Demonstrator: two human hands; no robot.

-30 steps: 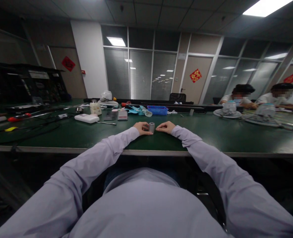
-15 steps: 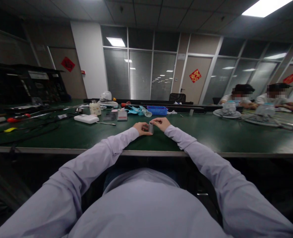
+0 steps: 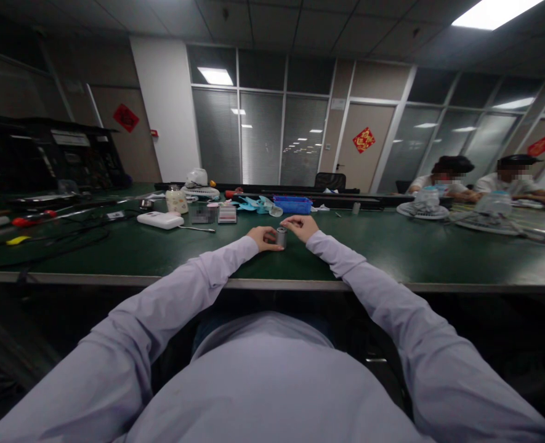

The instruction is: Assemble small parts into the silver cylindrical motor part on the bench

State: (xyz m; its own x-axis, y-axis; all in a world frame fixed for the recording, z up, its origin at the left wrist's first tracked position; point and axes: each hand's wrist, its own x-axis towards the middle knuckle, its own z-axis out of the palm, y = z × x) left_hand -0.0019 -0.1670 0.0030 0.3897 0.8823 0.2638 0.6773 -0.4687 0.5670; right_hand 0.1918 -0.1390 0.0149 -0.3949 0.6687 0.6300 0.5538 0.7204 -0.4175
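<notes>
A small grey metal cylinder (image 3: 281, 238) stands upright on the green tabletop (image 3: 198, 255), in front of my body. My left hand (image 3: 266, 239) is closed around its left side, with the thumb low at the front. Just above the cylinder's top and to its right is my right hand (image 3: 302, 226). Its thumb and forefinger are pinched together; whatever they hold, if anything, is too small to make out. The top of the cylinder shows a dark ring or opening.
Behind my hands stand a blue basket (image 3: 292, 205), light-blue gloves (image 3: 256, 204) and a patterned jar (image 3: 177, 200). A white box (image 3: 160, 219) and a thin screwdriver (image 3: 198, 229) lie left. White fans (image 3: 423, 206) stand right, near two seated people. Another small cylinder (image 3: 356, 208) stands farther back.
My right hand has lifted slightly off the cylinder's top, leaving the top in clearer view. My left hand stays on the cylinder.
</notes>
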